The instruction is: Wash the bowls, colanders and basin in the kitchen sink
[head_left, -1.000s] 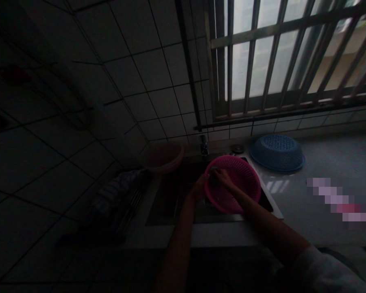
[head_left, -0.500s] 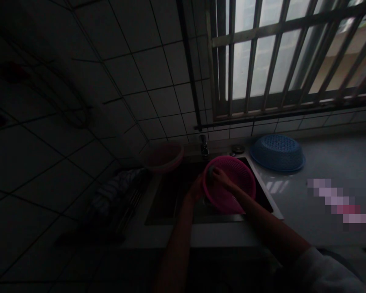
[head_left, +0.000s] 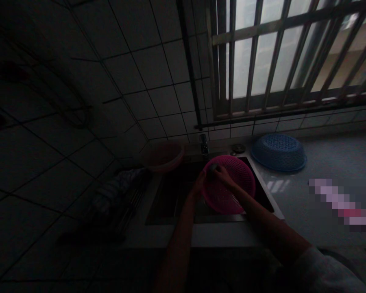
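Note:
A bright pink plastic colander (head_left: pixel 242 179) sits tilted in the right part of the dark sink (head_left: pixel 167 203), with its opening facing me. My left hand (head_left: pixel 198 185) grips its left rim, thumb up along the edge. Inside the colander, against the left wall, my right hand (head_left: pixel 224 177) is closed round a small dark grey scrubber (head_left: pixel 212 167). Dim light hides the scrubber's texture and the fingers under the rim.
A chrome faucet (head_left: pixel 204 144) stands behind the sink, with a round drain cover (head_left: pixel 238 148) beside it. A pale red basin (head_left: pixel 164 156) is at the back left. An upturned blue basket (head_left: pixel 279 152) lies on the right counter. A striped cloth (head_left: pixel 116 187) hangs over a rack at left.
My right hand and the scrubber have shifted slightly up and right along the colander's inner wall. My left hand has moved a little higher on the rim.

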`<state>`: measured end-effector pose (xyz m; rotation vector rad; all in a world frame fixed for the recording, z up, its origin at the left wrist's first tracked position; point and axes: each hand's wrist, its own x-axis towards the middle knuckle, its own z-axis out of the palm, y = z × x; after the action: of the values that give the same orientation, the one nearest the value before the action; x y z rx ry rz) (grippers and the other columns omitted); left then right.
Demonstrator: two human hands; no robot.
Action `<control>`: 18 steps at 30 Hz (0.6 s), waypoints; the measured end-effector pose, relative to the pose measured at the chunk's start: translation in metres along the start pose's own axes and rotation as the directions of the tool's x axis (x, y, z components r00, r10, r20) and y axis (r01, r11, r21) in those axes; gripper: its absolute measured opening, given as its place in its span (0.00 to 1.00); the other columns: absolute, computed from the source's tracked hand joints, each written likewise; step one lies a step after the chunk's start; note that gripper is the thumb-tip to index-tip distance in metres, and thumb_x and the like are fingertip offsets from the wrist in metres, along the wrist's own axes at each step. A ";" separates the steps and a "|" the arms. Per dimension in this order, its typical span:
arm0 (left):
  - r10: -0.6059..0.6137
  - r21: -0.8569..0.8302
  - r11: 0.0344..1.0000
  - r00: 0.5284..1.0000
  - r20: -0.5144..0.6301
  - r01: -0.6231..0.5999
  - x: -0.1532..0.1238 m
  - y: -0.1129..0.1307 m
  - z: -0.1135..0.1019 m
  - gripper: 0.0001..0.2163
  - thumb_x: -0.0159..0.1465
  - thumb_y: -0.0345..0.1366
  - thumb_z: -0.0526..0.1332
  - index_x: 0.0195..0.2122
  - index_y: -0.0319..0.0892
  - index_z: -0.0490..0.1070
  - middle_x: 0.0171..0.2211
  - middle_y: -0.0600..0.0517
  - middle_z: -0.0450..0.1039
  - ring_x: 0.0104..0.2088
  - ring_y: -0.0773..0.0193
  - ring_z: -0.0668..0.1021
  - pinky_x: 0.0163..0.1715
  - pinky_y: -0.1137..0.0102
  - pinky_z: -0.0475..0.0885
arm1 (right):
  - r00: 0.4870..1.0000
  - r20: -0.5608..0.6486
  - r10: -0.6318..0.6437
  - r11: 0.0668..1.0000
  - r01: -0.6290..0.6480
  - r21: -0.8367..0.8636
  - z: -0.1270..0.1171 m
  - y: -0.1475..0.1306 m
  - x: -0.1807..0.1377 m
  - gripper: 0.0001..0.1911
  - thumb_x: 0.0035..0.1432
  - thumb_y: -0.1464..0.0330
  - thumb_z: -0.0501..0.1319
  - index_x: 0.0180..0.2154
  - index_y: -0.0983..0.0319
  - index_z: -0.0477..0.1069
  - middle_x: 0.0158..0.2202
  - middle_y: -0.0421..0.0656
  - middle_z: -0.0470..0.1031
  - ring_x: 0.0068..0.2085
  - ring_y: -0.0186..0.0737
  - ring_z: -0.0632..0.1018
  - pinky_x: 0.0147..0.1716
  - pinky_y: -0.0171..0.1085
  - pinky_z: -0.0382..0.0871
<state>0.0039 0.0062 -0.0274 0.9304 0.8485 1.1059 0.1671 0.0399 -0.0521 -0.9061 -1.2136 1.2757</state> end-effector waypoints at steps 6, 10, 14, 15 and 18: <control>0.049 0.201 0.980 0.986 -0.161 -0.016 0.003 0.007 -0.012 0.23 0.58 0.57 0.74 0.45 0.44 0.83 0.52 0.46 0.84 0.64 0.43 0.76 0.69 0.52 0.66 | 0.856 0.496 0.143 0.990 -0.129 -0.062 0.028 0.012 -0.020 0.17 0.49 0.57 0.70 0.35 0.61 0.74 0.34 0.43 0.79 0.32 0.39 0.75 0.32 0.37 0.73; 0.030 0.077 0.997 0.998 -0.050 -0.026 0.002 0.002 -0.005 0.26 0.58 0.59 0.74 0.48 0.44 0.83 0.56 0.43 0.82 0.64 0.42 0.76 0.69 0.49 0.66 | 0.999 -0.045 -0.009 1.000 0.008 -0.021 0.010 -0.009 -0.006 0.17 0.54 0.56 0.65 0.39 0.62 0.74 0.36 0.44 0.79 0.36 0.40 0.75 0.35 0.36 0.73; 0.023 0.071 0.997 0.999 -0.022 -0.021 0.001 0.001 -0.001 0.30 0.57 0.61 0.73 0.51 0.44 0.82 0.58 0.42 0.81 0.64 0.42 0.76 0.69 0.49 0.65 | 0.994 0.106 0.024 1.000 -0.024 -0.006 0.005 -0.011 -0.011 0.16 0.53 0.58 0.67 0.39 0.62 0.77 0.37 0.45 0.81 0.35 0.42 0.77 0.36 0.37 0.75; 0.026 0.118 0.993 0.998 -0.055 -0.020 0.001 0.002 -0.003 0.29 0.57 0.62 0.73 0.50 0.44 0.82 0.57 0.43 0.81 0.64 0.42 0.76 0.69 0.49 0.65 | 0.963 0.263 0.062 0.998 -0.059 -0.019 0.009 -0.007 -0.015 0.16 0.51 0.58 0.69 0.38 0.63 0.78 0.35 0.45 0.81 0.34 0.42 0.77 0.35 0.38 0.75; 0.059 0.249 0.968 0.987 -0.147 -0.021 0.002 0.006 -0.008 0.25 0.58 0.60 0.73 0.46 0.45 0.83 0.54 0.44 0.83 0.64 0.43 0.75 0.68 0.51 0.66 | 0.831 0.537 0.147 0.989 -0.123 -0.081 0.023 0.006 -0.021 0.16 0.46 0.59 0.71 0.34 0.63 0.79 0.33 0.45 0.81 0.32 0.42 0.77 0.33 0.39 0.75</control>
<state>-0.0054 0.0107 -0.0247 1.0821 1.1169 1.1345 0.1457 0.0170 -0.0571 -0.6833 -1.6430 1.6999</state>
